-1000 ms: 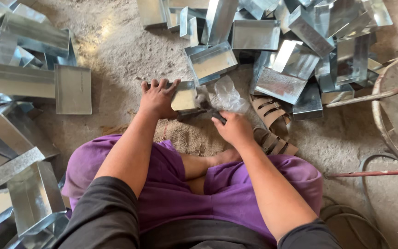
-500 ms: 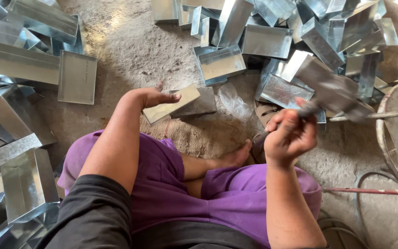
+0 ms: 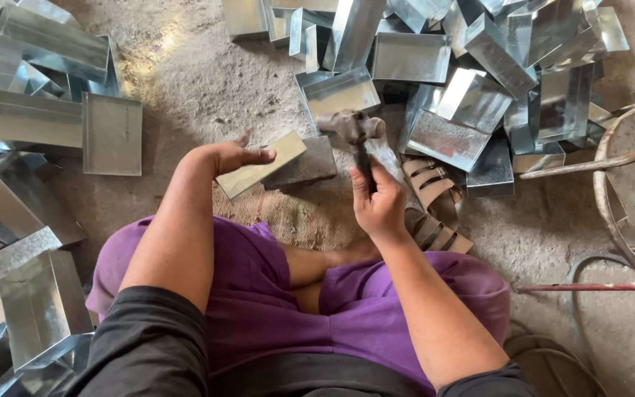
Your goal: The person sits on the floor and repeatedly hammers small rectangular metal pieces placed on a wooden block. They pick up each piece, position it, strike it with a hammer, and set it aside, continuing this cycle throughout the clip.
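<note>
I sit cross-legged on the ground in purple trousers. My left hand (image 3: 233, 156) holds a small folded sheet-metal piece (image 3: 262, 173) tilted against a dark metal block (image 3: 304, 167) in front of my knees. My right hand (image 3: 378, 202) grips the handle of a hammer (image 3: 352, 129), whose head is raised above the block and the metal piece, not touching them. A piece of burlap lies under the block.
Heaps of shiny sheet-metal trays lie at the back (image 3: 435, 59) and along the left (image 3: 31, 125). A flat tray (image 3: 112, 134) lies apart at left. Brown sandals (image 3: 431, 195) lie by my right hand. A round rusty metal frame (image 3: 630, 184) and hose sit at right.
My right hand swung the hammer out to the right and has brought it back over the block. My left hand tilted the metal piece and shifted it left on the block.
</note>
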